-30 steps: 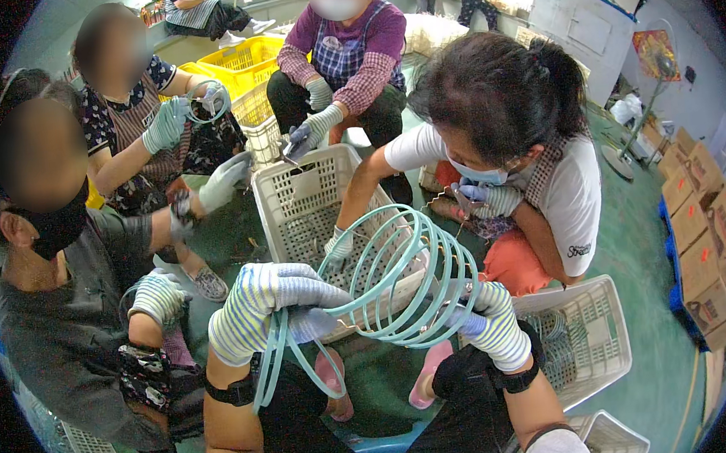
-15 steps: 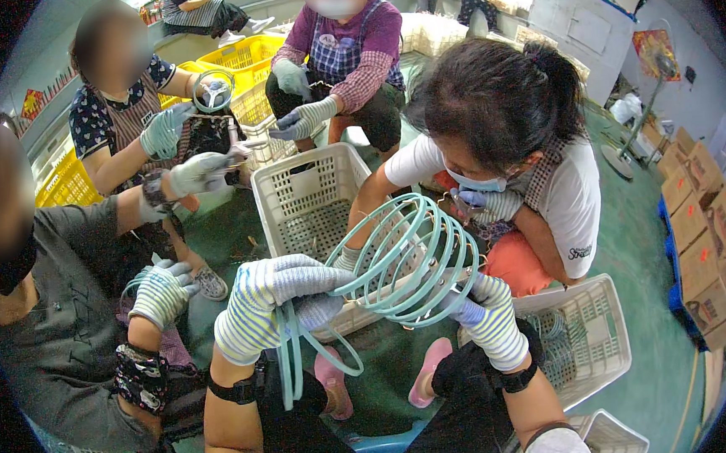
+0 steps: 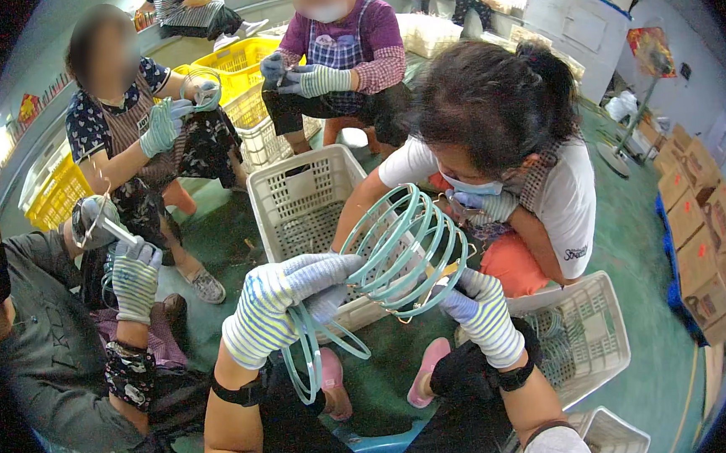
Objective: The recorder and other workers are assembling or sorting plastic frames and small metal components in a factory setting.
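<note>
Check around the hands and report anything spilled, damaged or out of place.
Nothing stands out as spilled or damaged. Slightly untidy: some green loops dangle below the left hand, apart from the larger bunch of rings spread toward the right hand.

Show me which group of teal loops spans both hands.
The larger, upper group of teal loops, spread between the left hand and right hand; the smaller group hangs below the left hand only.

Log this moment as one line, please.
left hand: holding dangling teal loops | right hand: gripping teal ring bundle | pale crate: beyond bundle
</note>
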### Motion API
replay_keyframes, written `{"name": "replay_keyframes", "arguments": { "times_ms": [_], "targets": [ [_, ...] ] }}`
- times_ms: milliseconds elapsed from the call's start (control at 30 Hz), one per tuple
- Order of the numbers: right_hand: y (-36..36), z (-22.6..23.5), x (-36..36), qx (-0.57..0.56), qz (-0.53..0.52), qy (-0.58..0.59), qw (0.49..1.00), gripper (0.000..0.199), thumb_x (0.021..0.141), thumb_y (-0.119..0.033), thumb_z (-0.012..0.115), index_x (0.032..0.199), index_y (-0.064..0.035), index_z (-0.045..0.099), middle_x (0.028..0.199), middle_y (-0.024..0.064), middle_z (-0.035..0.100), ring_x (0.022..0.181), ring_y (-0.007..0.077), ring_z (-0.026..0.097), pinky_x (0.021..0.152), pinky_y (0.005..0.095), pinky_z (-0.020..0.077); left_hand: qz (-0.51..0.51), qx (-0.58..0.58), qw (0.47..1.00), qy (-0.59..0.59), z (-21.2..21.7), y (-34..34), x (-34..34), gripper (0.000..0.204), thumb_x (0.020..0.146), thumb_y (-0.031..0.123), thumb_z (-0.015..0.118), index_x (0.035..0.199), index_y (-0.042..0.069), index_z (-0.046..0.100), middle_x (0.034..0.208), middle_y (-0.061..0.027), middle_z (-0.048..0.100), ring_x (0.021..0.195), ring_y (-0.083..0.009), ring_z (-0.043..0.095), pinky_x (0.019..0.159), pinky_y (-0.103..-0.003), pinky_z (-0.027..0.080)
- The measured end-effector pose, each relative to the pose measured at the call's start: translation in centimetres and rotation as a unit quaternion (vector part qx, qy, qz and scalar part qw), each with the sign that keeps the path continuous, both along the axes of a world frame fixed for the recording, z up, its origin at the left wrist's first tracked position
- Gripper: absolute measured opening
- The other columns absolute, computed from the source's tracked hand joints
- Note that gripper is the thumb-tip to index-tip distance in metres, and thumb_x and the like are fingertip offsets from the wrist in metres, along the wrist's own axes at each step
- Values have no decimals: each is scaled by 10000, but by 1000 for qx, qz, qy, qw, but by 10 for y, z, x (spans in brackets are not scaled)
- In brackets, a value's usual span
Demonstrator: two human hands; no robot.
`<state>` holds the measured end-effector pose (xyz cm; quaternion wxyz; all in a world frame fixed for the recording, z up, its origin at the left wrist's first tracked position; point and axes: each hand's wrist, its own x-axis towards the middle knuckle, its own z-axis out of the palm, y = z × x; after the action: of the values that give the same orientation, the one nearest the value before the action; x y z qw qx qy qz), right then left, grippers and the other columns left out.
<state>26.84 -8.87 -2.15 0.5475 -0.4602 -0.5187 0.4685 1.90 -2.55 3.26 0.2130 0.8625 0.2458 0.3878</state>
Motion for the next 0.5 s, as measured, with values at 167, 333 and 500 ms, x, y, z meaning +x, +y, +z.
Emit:
{"name": "replay_keyframes", "arguments": {
  "times_ms": [167, 333, 500],
  "targets": [
    [-1, -6, 6, 2, -4, -25, 1000, 294, 814, -182, 657, 1049, -10, 613, 897, -12, 621, 740, 49, 513, 645, 190, 414, 56, -43, 991, -114, 0, 0, -3, 340, 679, -36, 656, 1013, 29, 643, 984, -112, 648, 868, -177, 633, 758, -264, 486],
    [4, -14, 19, 106, 48, -212, 970, 420, 830, -317, 569, 1132, -25, 557, 1025, 164, 623, 972, 285, 595, 833, 358, 453, 60, -71, 975, -201, -25, 2, 7, 473, 897, 371, 472, 1072, -59, 565, 928, -99, 620, 803, -143, 593, 676, -253, 469],
    [-32, 38, 34, 181, 48, -169, 968, 302, 819, -275, 593, 948, -4, 566, 777, 184, 592, 784, 295, 602, 681, 367, 465, 179, -66, 976, -106, -73, 33, -45, 530, 922, 423, 409, 1154, -41, 514, 991, -106, 596, 801, -153, 582, 691, -278, 479]
  ]
}}
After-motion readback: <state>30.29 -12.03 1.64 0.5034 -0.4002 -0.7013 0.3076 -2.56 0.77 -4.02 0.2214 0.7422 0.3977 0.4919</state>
